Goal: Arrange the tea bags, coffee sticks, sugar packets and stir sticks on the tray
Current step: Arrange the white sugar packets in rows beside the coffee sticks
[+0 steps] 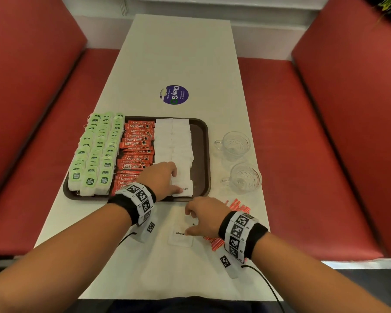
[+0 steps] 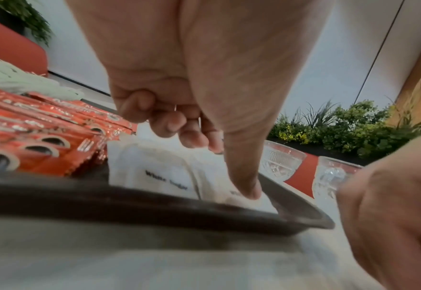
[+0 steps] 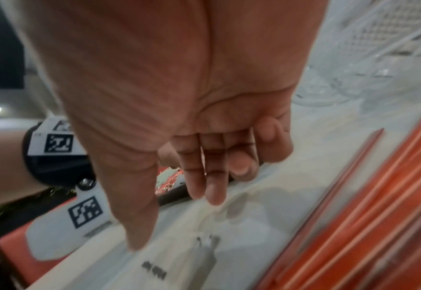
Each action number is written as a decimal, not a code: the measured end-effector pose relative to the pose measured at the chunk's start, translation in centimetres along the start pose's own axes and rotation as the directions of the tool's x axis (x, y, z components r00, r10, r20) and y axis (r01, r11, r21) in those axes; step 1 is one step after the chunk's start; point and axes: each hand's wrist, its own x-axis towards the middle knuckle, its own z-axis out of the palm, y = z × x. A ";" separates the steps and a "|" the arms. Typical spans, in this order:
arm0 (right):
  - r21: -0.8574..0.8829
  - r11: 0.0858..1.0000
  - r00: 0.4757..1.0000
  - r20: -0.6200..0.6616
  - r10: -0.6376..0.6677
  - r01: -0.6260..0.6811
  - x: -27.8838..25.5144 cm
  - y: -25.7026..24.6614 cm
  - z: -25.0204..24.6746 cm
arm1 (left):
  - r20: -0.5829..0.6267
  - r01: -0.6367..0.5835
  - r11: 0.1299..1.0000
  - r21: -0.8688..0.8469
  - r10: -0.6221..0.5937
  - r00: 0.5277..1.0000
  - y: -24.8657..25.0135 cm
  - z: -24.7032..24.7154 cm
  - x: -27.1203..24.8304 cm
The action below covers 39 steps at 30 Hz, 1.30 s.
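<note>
- Head view, nearest: the right hand [image 1: 203, 216] hovers low over a loose white paper sugar packet [image 1: 180, 237] on the white table [image 1: 181, 55], thumb and fingers spread and slightly curled; I cannot tell whether they grip it.
- Just right of it lie thin red stir sticks [image 1: 237, 205], on the table.
- Farther, the left hand [image 1: 161, 177] rests on the nearest white sugar packets [image 1: 185, 188] in the dark brown plastic tray [image 1: 204, 154], thumb straight and pressing, other fingers curled.
- Left of them on the tray: red coffee sticks [image 1: 137, 143], then green-tagged tea bags [image 1: 95, 154].
- Right of the tray stand two clear glass cups [image 1: 235, 144].
</note>
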 end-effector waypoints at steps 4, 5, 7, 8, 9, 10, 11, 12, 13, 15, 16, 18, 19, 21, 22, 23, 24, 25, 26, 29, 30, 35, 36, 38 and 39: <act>-0.129 0.992 0.998 0.067 0.013 -0.004 0.3 -1.1 0.8 | -0.004 0.002 1.000 0.015 -0.002 1.000 0.5 0.2 -0.6; -0.151 0.989 0.998 0.069 0.008 0.002 0.4 -1.4 0.9 | -0.010 -0.004 1.000 0.001 0.004 1.000 0.4 0.1 -0.7; -0.186 0.982 0.998 0.068 -0.004 0.017 0.6 -2.0 1.1 | -0.034 -0.026 0.999 -0.033 0.025 0.999 0.1 0.0 -1.0; -0.192 0.981 0.997 0.074 -0.003 0.017 0.7 -2.3 1.1 | -0.045 -0.037 0.998 -0.048 0.034 0.998 0.0 -0.1 -1.3; -0.193 0.981 0.996 0.085 0.000 0.016 0.9 -2.5 1.1 | -0.052 -0.043 0.997 -0.062 0.040 0.998 -0.2 -0.2 -1.6; -0.194 0.981 0.995 0.100 0.004 0.015 1.1 -2.7 1.1 | -0.053 -0.049 0.996 -0.073 0.045 0.998 -0.4 -0.3 -1.9; -0.199 0.980 0.993 0.117 0.007 0.016 1.3 -2.8 1.1 | -0.053 -0.056 0.995 -0.079 0.052 0.997 -0.6 -0.5 -2.2; -0.207 0.978 0.991 0.132 0.008 0.020 1.4 -2.9 1.1 | -0.049 -0.066 0.995 -0.081 0.062 0.997 -0.8 -0.7 -2.6; -0.213 0.977 0.990 0.143 0.006 0.024 1.6 -2.9 1.0 | -0.041 -0.078 0.993 -0.084 0.074 0.996 -1.0 -0.8 -2.9; -0.189 0.982 0.989 0.149 0.003 0.026 1.8 -2.9 1.1 | -0.025 -0.099 0.989 -0.112 0.097 0.995 -1.5 -1.1 -3.6; -0.153 0.988 0.991 0.137 0.000 0.021 1.8 -2.8 1.0 | -0.018 -0.108 0.985 -0.135 0.106 0.994 -1.7 -1.2 -4.0; -0.068 0.998 0.998 0.065 -0.007 0.011 1.7 -2.5 0.5 | 0.002 -0.126 0.976 -0.177 0.128 0.992 -2.2 -1.4 -4.7; -0.024 1.000 1.000 0.016 -0.003 0.003 1.6 -2.4 0.2 | 0.010 -0.140 0.970 -0.196 0.145 0.989 -2.4 -1.6 -5.0; 0.058 0.998 0.997 -0.081 0.017 -0.012 1.6 -2.0 -0.6 | 0.026 -0.159 0.954 -0.252 0.171 0.985 -2.6 -2.0 -5.6; 0.088 0.996 0.991 -0.127 0.032 -0.021 1.6 -1.8 -1.0 | 0.039 -0.159 0.945 -0.287 0.177 0.983 -2.6 -2.3 -5.9; 0.122 0.992 0.985 -0.163 0.054 -0.034 1.6 -1.6 -1.3 | 0.048 -0.158 0.938 -0.310 0.182 0.982 -2.6 -2.5 -6.1; 0.164 0.986 0.978 -0.194 0.070 -0.038 1.7 -1.4 -1.6 | 0.051 -0.164 0.935 -0.315 0.189 0.981 -2.6 -2.6 -6.3; 0.215 0.976 0.972 -0.217 0.088 -0.041 1.8 -1.2 -1.9 | 0.042 -0.174 0.936 -0.305 0.196 0.980 -2.4 -2.6 -6.3; 0.269 0.962 0.967 -0.234 0.101 -0.036 1.9 -1.1 -2.1 | 0.021 -0.184 0.938 -0.292 0.198 0.980 -2.3 -2.6 -6.4; 0.418 0.908 0.965 -0.234 0.118 -0.010 1.8 -1.2 -2.7 | -0.078 -0.193 0.917 -0.349 0.176 0.981 -2.0 -2.5 -6.2; 0.450 0.893 0.967 -0.230 0.106 0.009 1.6 -1.4 -3.0 | -0.110 -0.198 0.903 -0.381 0.169 0.980 -2.0 -2.5 -6.1; 0.485 0.868 0.977 -0.211 -0.006 0.110 1.1 -1.2 -3.4 | -0.199 -0.182 0.856 -0.483 0.095 0.975 -1.6 -3.3 -5.6; 0.492 0.861 0.976 -0.214 -0.023 0.128 1.0 -1.0 -3.4 | -0.208 -0.178 0.856 -0.486 0.084 0.975 -1.6 -3.4 -5.4; 0.508 0.848 0.973 -0.230 -0.033 0.149 0.8 -0.9 -3.5 | -0.221 -0.187 0.854 -0.486 0.087 0.971 -1.6 -3.5 -5.1; 0.514 0.845 0.970 -0.241 -0.022 0.147 0.6 -0.8 -3.6 | -0.230 -0.205 0.847 -0.491 0.100 0.968 -1.6 -3.5 -4.9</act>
